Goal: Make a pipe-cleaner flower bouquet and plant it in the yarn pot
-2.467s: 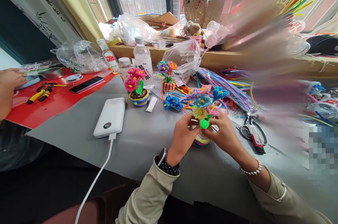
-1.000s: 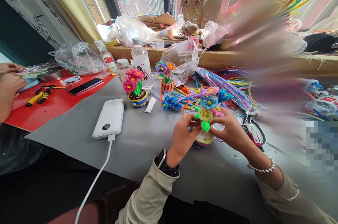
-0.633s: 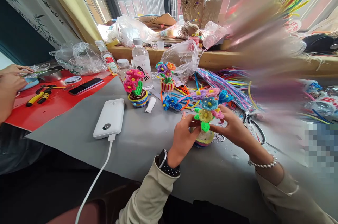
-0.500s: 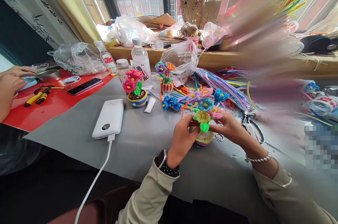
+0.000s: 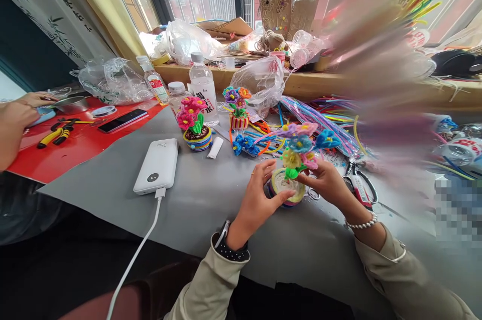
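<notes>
My right hand point(image 5: 327, 182) is closed on a bouquet of fuzzy pipe-cleaner flowers point(image 5: 300, 144) in blue, yellow, pink and purple, gripping it low by its green leaves. The bouquet is held just above a small round pot point(image 5: 287, 181) wrapped in coloured bands, with a pale filling inside. At the pot's left side is my left hand point(image 5: 259, 199), fingers and thumb apart. Its thumb reaches over the pot's near rim; whether it presses on the pot I cannot tell. The stem ends are mostly hidden by the leaves.
Two finished flower pots, one pink-flowered point(image 5: 198, 134) and one striped point(image 5: 239, 120), stand behind, near bottles point(image 5: 203, 86). Scissors point(image 5: 359, 184) lie right of the pot. A power bank point(image 5: 156, 167) with a cable is at left. A co-worker's hands point(image 5: 22, 114) are at far left, near pliers point(image 5: 58, 133).
My left hand has let go of the bouquet and opened beside the pot. My right hand keeps the bouquet, now tilted rightward, so more of the pot's filling shows.
</notes>
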Motion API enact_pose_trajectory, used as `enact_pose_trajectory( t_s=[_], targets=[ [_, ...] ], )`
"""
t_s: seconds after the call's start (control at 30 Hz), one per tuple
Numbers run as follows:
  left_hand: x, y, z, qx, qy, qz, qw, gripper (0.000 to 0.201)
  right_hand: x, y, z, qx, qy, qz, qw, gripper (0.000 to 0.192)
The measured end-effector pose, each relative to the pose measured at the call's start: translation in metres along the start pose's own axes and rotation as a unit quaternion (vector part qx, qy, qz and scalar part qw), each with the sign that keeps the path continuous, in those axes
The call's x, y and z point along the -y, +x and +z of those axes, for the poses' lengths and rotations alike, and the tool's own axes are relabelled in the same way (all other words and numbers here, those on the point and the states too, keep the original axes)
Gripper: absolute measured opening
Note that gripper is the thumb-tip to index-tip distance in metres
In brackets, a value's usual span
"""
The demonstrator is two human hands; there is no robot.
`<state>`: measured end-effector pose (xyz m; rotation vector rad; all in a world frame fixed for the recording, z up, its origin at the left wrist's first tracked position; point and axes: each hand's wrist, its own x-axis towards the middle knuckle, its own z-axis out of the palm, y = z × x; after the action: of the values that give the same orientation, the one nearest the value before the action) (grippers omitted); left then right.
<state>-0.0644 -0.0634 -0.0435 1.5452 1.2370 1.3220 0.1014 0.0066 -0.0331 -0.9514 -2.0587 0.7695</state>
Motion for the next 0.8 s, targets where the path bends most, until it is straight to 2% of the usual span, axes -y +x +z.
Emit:
enact_pose_trajectory(
  t_s=[0.17,0.33,0.8],
  targets=[
    [-0.001,-0.002,0.004,0.015,0.057,-0.043,0.997,0.081,-0.004,-0.001,0.002,0.005,0.037,0.052,0.998,0.024],
    [-0.007,-0.001,0.009,0.004,0.103,-0.052,0.993,0.078,0.000,0.000,0.002,0.020,0.038,0.050,0.998,0.023],
    [-0.006,-0.001,0.008,0.004,0.089,-0.056,0.994,0.080,0.006,0.002,-0.001,0.044,-0.060,-0.009,0.997,0.021]
  ],
)
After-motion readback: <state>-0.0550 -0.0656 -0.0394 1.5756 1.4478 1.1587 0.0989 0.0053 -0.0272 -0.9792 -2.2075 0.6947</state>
